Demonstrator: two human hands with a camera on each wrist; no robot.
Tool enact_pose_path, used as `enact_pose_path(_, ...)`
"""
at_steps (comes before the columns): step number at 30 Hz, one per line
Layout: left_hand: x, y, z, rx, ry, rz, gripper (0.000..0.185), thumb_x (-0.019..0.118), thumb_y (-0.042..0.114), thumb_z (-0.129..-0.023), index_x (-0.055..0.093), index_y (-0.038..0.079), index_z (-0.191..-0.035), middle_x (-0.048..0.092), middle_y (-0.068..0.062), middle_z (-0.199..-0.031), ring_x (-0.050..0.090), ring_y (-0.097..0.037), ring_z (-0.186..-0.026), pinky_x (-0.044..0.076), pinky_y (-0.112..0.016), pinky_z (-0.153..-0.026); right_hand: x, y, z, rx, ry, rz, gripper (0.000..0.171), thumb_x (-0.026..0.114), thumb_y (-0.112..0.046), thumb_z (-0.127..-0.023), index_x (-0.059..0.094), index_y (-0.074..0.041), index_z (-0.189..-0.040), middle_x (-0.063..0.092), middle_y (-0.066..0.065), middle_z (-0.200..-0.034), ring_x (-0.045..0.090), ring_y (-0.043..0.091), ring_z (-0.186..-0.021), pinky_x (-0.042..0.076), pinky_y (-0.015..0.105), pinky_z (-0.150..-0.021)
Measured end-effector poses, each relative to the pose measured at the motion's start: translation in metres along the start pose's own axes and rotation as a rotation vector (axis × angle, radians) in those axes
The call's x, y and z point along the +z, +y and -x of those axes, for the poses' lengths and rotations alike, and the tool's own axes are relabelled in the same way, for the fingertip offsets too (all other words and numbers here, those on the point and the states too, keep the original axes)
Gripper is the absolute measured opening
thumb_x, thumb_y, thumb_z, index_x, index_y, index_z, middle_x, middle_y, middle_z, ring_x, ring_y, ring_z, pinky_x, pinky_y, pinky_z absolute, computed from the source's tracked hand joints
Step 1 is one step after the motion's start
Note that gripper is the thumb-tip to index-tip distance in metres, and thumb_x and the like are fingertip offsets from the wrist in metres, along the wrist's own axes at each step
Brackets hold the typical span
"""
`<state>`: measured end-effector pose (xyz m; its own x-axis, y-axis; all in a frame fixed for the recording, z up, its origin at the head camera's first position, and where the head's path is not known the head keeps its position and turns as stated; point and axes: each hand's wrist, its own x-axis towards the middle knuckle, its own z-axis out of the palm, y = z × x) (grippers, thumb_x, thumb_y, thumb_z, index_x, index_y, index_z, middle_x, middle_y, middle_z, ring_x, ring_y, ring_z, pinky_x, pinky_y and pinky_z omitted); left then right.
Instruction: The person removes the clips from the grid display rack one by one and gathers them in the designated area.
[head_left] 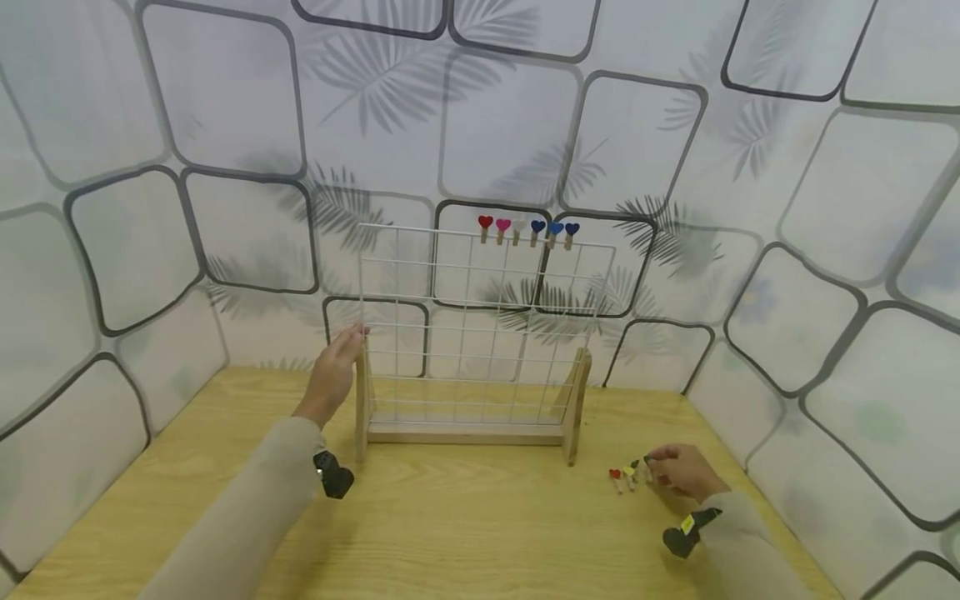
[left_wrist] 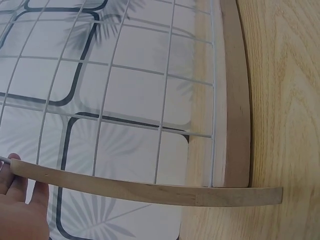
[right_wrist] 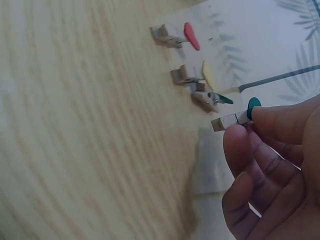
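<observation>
A white wire grid rack (head_left: pixel 468 327) stands upright in a wooden base with two side posts. My left hand (head_left: pixel 333 375) holds the rack at the top of its left wooden post (left_wrist: pixel 150 192), fingertips around the post's end beside the wire. Between thumb and finger, my right hand (head_left: pixel 682 471) pinches a small wooden clothespin with a green heart (right_wrist: pixel 230 121), just above the table. Close by lie three more clothespins: one with a red heart (right_wrist: pixel 170 36), one with a yellow heart (right_wrist: pixel 187 75) and one with a dark green heart (right_wrist: pixel 204 96).
Several heart clothespins (head_left: pixel 517 233) in red, pink, white and blues are clipped along the right part of the grid's top wire. Patterned walls (head_left: pixel 255 233) enclose the wood-grain table (head_left: pixel 450 533) at the back and both sides.
</observation>
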<state>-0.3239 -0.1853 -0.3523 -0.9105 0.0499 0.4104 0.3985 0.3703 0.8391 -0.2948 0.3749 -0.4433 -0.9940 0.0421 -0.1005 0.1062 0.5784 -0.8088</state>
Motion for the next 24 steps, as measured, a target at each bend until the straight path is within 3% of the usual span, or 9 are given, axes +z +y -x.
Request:
enact_pose_path(3, 0.001, 0.0, 0.001, -0.001, 0.0, 0.014, 0.06, 0.024, 0.04, -0.107, 0.028, 0.0, -0.151, 0.037, -0.017, -0.151, 0.028, -0.036, -0.14, 0.018, -0.051, -0.115, 0.003, 0.006, 0.001, -0.012, -0.008, -0.011, 0.023, 0.056, 0.0, -0.092, 0.059, 0.015, -0.109, 0.062, 0.007, -0.078, 0.057, 0.017, -0.066, 0.048, 0.027, -0.055)
enact_pose_path(8, 0.002, 0.001, 0.002, 0.012, 0.003, 0.027, 0.059, 0.025, 0.04, -0.107, 0.027, 0.0, -0.151, 0.038, -0.018, -0.15, 0.028, -0.037, -0.14, 0.018, -0.051, -0.115, 0.007, 0.012, 0.002, 0.01, -0.038, -0.151, 0.021, 0.05, 0.005, -0.095, 0.056, 0.019, -0.109, 0.06, 0.01, -0.077, 0.057, 0.017, -0.063, 0.049, 0.026, -0.055)
enact_pose_path(13, 0.003, -0.001, 0.001, 0.01, 0.015, 0.014, 0.06, 0.025, 0.041, -0.107, 0.028, 0.001, -0.151, 0.04, -0.017, -0.149, 0.029, -0.036, -0.14, 0.018, -0.051, -0.115, 0.006, 0.01, 0.004, 0.001, -0.02, -0.128, 0.023, 0.052, 0.005, -0.093, 0.055, 0.019, -0.111, 0.061, 0.01, -0.078, 0.057, 0.017, -0.063, 0.048, 0.026, -0.054)
enact_pose_path(17, 0.003, -0.003, 0.001, 0.002, 0.016, 0.006, 0.06, 0.024, 0.042, -0.107, 0.027, 0.002, -0.152, 0.04, -0.016, -0.15, 0.027, -0.036, -0.14, 0.018, -0.052, -0.115, 0.003, 0.006, 0.006, 0.01, -0.006, -0.076, 0.03, 0.053, 0.001, -0.094, 0.051, 0.02, -0.117, 0.063, 0.013, -0.085, 0.059, 0.018, -0.067, 0.049, 0.028, -0.057)
enact_pose_path(21, 0.004, -0.002, 0.002, -0.008, 0.011, 0.019, 0.06, 0.025, 0.041, -0.107, 0.025, 0.001, -0.152, 0.039, -0.017, -0.15, 0.025, -0.035, -0.142, 0.017, -0.052, -0.115, -0.003, 0.002, 0.006, 0.017, 0.003, -0.045, 0.037, 0.052, -0.01, -0.098, 0.051, 0.016, -0.125, 0.065, 0.017, -0.103, 0.064, 0.019, -0.076, 0.051, 0.031, -0.063)
enact_pose_path(24, 0.004, -0.001, 0.002, -0.007, 0.008, 0.026, 0.06, 0.024, 0.04, -0.107, 0.023, 0.0, -0.152, 0.038, -0.017, -0.15, 0.023, -0.036, -0.142, 0.016, -0.053, -0.115, -0.006, -0.007, 0.008, 0.013, -0.022, -0.105, 0.044, 0.047, -0.018, -0.103, 0.045, 0.013, -0.133, 0.059, 0.023, -0.119, 0.065, 0.02, -0.083, 0.05, 0.032, -0.065)
